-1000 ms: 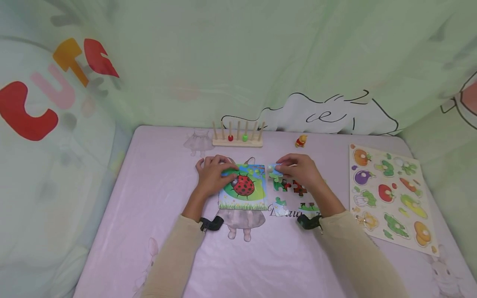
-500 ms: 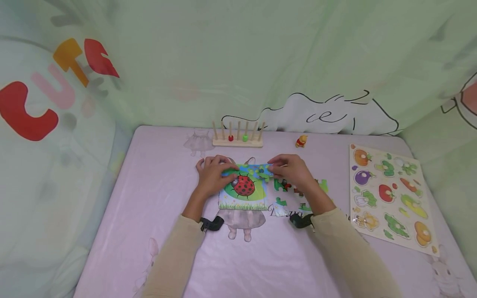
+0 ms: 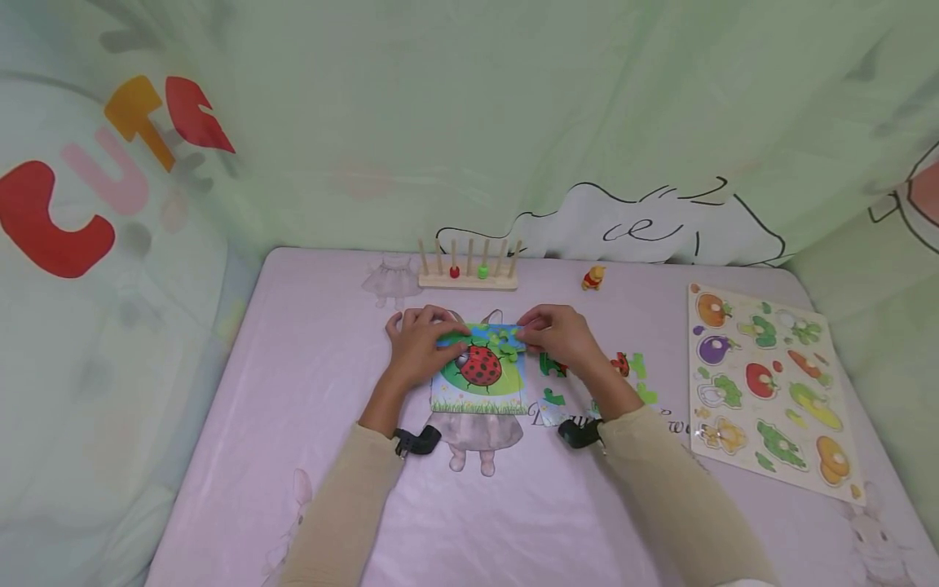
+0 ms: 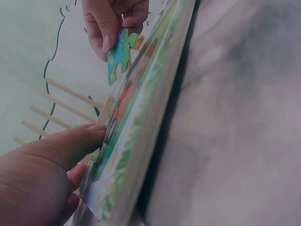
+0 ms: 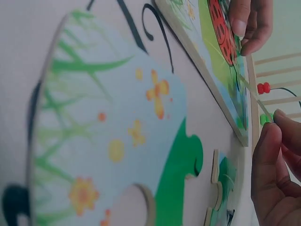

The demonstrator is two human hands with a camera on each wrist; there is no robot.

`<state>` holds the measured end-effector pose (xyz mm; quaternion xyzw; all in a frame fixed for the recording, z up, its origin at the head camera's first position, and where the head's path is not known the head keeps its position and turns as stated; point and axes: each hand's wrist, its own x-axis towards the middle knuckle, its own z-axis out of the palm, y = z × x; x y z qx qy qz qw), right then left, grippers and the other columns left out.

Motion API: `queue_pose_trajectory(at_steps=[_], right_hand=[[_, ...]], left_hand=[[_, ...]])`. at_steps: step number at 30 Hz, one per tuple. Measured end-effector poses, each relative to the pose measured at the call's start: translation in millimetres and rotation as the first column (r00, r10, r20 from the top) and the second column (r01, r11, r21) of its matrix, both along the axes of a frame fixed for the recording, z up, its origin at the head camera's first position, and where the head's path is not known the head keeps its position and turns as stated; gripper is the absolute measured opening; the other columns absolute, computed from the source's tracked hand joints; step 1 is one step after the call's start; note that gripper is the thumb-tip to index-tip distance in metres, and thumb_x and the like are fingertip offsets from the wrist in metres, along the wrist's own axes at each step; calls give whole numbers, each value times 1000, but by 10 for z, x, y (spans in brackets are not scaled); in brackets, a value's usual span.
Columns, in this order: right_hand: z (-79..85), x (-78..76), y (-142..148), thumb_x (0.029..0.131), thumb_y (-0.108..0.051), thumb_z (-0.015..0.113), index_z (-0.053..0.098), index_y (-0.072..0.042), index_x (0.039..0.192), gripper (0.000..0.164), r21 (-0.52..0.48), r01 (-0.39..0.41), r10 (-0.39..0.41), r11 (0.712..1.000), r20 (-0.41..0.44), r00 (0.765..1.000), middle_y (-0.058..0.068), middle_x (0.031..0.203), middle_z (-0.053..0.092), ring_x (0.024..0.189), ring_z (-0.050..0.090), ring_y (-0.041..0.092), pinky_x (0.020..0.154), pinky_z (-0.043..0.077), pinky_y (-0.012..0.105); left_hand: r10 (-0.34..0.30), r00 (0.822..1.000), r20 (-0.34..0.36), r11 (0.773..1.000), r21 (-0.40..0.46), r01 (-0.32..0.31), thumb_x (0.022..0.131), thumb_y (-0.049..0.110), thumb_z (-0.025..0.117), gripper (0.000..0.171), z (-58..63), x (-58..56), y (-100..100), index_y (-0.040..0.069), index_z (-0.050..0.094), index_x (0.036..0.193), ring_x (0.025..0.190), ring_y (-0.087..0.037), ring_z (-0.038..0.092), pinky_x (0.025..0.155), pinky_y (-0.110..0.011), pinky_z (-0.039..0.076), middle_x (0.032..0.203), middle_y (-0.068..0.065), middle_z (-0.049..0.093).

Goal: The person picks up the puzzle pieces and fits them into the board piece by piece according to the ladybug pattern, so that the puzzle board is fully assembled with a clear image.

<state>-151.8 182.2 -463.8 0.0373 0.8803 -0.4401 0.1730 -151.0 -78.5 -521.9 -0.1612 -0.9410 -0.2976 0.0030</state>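
My left hand (image 3: pixel 416 346) grips the left side of a ladybug puzzle board (image 3: pixel 477 405), its thumb resting on the picture and its fingers at the edge. Between thumb and fingertips, my right hand (image 3: pixel 563 338) pinches a blue and green jigsaw piece (image 4: pixel 120 56) over the board's upper right corner. In the left wrist view this piece is tilted above the picture. Loose jigsaw pieces (image 3: pixel 553 364) lie right of the board, partly hidden under the right forearm. Close up in the right wrist view is a pale blue piece (image 5: pixel 108 122) with flowers and grass.
Behind the board stands a wooden peg rack (image 3: pixel 467 282) with a red bead (image 3: pixel 455 272) and a green bead (image 3: pixel 482 271). A small yellow bear figurine (image 3: pixel 592 278) stands at the back. At the right lies a vegetable puzzle board (image 3: pixel 788 367).
My right hand has moved left with the jigsaw piece, from beside the board to over its upper right corner. More loose pieces show behind it. The left hand has stayed put.
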Motion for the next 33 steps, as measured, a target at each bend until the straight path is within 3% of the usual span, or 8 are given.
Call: queue_pose_trajectory(at_steps=[6,12,33], right_hand=[[-15,-7,-53,94,-17,75,73,-8,112,20,-12,6,-6,1000,2,1000,8,93,73,74,69,16,70,58,30],[-24,-7,-96,93,-17,76,74,-8,109,19,14,18,-18,1000,0,1000,6,88,71,70,68,13,65,56,24],[-15,-39,-207,91,-23,76,76,-9,101,17,193,-1,9,981,-39,999,5,79,71,68,61,16,59,45,25]], left_hand=[[1,1000,7,1000,-3,-1,93,45,73,20,-3,-6,-2,38,77,111,126,-30,43,115,-66,11,128,2,59],[0,1000,11,1000,-2,0,93,45,72,20,-5,-6,-2,38,77,111,126,-31,42,115,-67,10,127,2,59],[1,1000,2,1000,1,-1,94,46,71,20,-28,-15,-5,39,77,112,125,-31,43,114,-66,11,127,3,59]])
